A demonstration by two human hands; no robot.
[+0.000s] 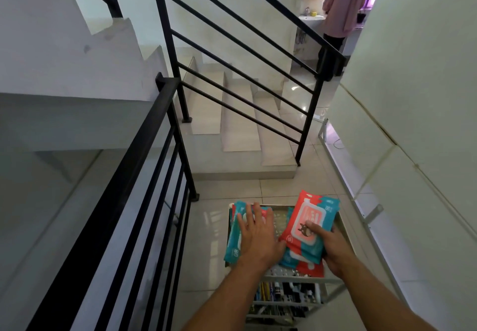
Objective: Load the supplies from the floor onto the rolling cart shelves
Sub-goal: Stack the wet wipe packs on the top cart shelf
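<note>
Right hand (333,249) around wipes pack (311,214)

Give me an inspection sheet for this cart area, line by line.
Surface: cart top shelf, perforated, bare in the middle.
Job's things: left wipe packs lying on it; right wipe packs tilted up.
Clutter: small items on the lower shelf, unidentifiable.
Grippers: left hand flat on the left wipe packs; right hand grips the right wipe packs.
Cables: what looks like a thin white cord on the floor by the right wall.
Surroundings: black railing, stairs, a person by a sink.
</note>
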